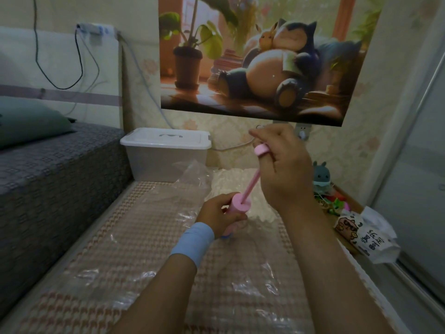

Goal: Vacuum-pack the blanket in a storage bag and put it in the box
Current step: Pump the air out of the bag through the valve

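Head view: the woven checked mat (101, 239) fills the lower half. The clear storage bag (243, 288) lies flat and crinkled across it, running from 6 o'clock up towards 12. At 10 o'clock from the frame's middle, the clear box (166, 162) stands past the mat's far edge with its white lid on. The white fluffy blanket (228, 179) sits at the bag's far end, at 3 o'clock from the box; how far inside the plastic it lies cannot be told.

The right hand (284, 172) is raised at 1 o'clock from the left hand (216, 214). Its fingers are curled closed on the ring handle (262, 149) of a pink pump (237, 204). The left hand's fingers wrap snugly round the pump's barrel, whose foot meets the bag. A long stretch of thin rod shows between barrel and handle.
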### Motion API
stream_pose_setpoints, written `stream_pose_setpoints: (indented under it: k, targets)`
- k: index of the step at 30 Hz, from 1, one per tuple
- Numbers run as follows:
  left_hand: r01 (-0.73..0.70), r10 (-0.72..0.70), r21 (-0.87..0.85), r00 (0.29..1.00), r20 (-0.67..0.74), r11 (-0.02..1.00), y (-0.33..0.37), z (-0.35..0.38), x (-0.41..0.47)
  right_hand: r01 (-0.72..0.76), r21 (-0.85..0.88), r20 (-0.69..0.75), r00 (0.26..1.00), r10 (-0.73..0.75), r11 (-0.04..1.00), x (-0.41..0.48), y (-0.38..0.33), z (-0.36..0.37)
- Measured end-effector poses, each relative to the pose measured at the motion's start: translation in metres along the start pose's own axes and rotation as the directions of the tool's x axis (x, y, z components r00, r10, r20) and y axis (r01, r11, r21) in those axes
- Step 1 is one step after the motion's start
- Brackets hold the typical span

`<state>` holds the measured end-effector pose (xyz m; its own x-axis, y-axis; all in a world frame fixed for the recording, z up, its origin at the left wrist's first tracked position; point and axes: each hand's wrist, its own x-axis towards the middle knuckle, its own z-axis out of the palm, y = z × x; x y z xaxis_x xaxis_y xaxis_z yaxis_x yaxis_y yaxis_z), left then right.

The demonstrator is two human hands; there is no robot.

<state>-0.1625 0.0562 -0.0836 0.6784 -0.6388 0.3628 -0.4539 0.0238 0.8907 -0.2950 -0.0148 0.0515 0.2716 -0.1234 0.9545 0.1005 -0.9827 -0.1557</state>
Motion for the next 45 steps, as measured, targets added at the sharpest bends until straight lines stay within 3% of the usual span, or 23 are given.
stream_pose_setpoints:
  k: [3, 6, 8, 10, 13, 15, 17, 18, 20, 22, 24, 26, 29, 31, 33, 35, 36, 38, 39, 41, 45]
  targets:
    - [0.01, -0.01, -0.02, 1.0, 0.001, 1.0, -0.004, 0.004, 0.001, -0.048, -0.026, 0.015, 0.999, 0.048, 0.999, -0.028, 0.009, 0.02]
    - [0.046, -0.046, -0.029, 0.999, -0.014, 0.999, -0.005, 0.006, 0.001, -0.114, -0.082, 0.381, 0.914, 0.136, 0.99, -0.07, 0.029, 0.043]
    - [0.054, -0.055, -0.038, 0.998, -0.018, 0.998, -0.005, 0.006, 0.001, -0.175, -0.079, 0.505, 0.842, 0.191, 0.981, -0.075, 0.032, 0.045]
    - [0.042, -0.044, -0.077, 0.999, -0.019, 0.996, -0.004, 0.003, 0.001, -0.167, -0.049, 0.437, 0.883, 0.172, 0.985, -0.055, 0.026, 0.039]
    - [0.023, -0.024, -0.064, 1.0, -0.008, 0.998, -0.004, -0.002, 0.002, -0.038, -0.027, 0.154, 0.987, 0.042, 0.999, -0.015, 0.008, 0.016]
    - [0.009, -0.009, -0.04, 1.0, 0.01, 0.999, -0.005, -0.002, 0.003, 0.018, 0.008, -0.011, 1.0, -0.017, 1.0, -0.004, 0.0, 0.008]
    - [0.012, -0.012, -0.032, 1.0, 0.009, 0.999, -0.006, 0.0, 0.003, 0.008, 0.004, -0.07, 0.998, -0.008, 1.0, -0.013, 0.001, 0.016]
    - [0.019, -0.019, -0.04, 1.0, 0.007, 0.999, -0.007, 0.001, 0.004, -0.027, 0.004, -0.04, 0.999, 0.027, 1.0, -0.023, 0.007, 0.023]
    - [0.026, -0.025, -0.06, 1.0, 0.004, 0.998, -0.006, 0.003, 0.003, -0.146, -0.013, 0.197, 0.969, 0.146, 0.989, -0.047, 0.022, 0.038]
    - [0.038, -0.038, -0.054, 0.999, 0.0, 0.998, -0.005, 0.005, 0.002, -0.219, -0.1, 0.475, 0.847, 0.24, 0.971, -0.071, 0.032, 0.046]
    - [0.035, -0.035, -0.056, 0.999, -0.001, 0.998, -0.004, 0.005, 0.002, -0.215, -0.15, 0.554, 0.79, 0.262, 0.965, -0.073, 0.035, 0.047]
    - [0.025, -0.026, -0.084, 1.0, -0.006, 0.996, -0.003, 0.004, 0.0, -0.204, -0.098, 0.479, 0.848, 0.226, 0.974, -0.055, 0.029, 0.039]
    - [0.016, -0.016, -0.103, 1.0, 0.007, 0.995, -0.004, 0.0, 0.001, -0.059, -0.015, 0.197, 0.978, 0.061, 0.998, -0.018, 0.013, 0.018]
    - [0.012, -0.011, -0.092, 1.0, 0.019, 0.996, -0.005, 0.0, 0.001, 0.011, 0.024, 0.022, 1.0, -0.012, 1.0, -0.007, 0.004, 0.008]
    - [0.003, -0.002, -0.067, 1.0, 0.014, 0.998, -0.006, 0.002, 0.002, 0.018, 0.006, -0.057, 0.998, -0.017, 1.0, -0.014, 0.005, 0.014]
    - [-0.003, 0.003, -0.061, 1.0, 0.011, 0.998, -0.005, 0.006, 0.001, -0.066, -0.025, 0.028, 0.997, 0.067, 0.997, -0.039, 0.018, 0.027]
    - [0.007, -0.006, -0.06, 1.0, 0.012, 0.998, -0.004, 0.008, 0.0, -0.131, -0.052, 0.162, 0.977, 0.138, 0.99, -0.055, 0.025, 0.033]
    - [0.035, -0.035, -0.06, 0.999, 0.004, 0.998, -0.002, 0.011, -0.001, -0.217, -0.131, 0.436, 0.864, 0.253, 0.967, -0.078, 0.033, 0.043]
    - [0.04, -0.04, -0.066, 0.999, -0.004, 0.997, -0.003, 0.011, -0.001, -0.222, -0.153, 0.496, 0.826, 0.269, 0.963, -0.079, 0.034, 0.044]
    - [0.028, -0.03, -0.105, 1.0, -0.01, 0.994, -0.003, 0.008, -0.001, -0.204, -0.121, 0.456, 0.858, 0.237, 0.971, -0.062, 0.029, 0.038]
    - [0.039, -0.038, -0.119, 0.999, 0.007, 0.992, -0.004, 0.002, 0.0, -0.039, -0.017, 0.1, 0.994, 0.041, 0.999, -0.01, 0.011, 0.008]
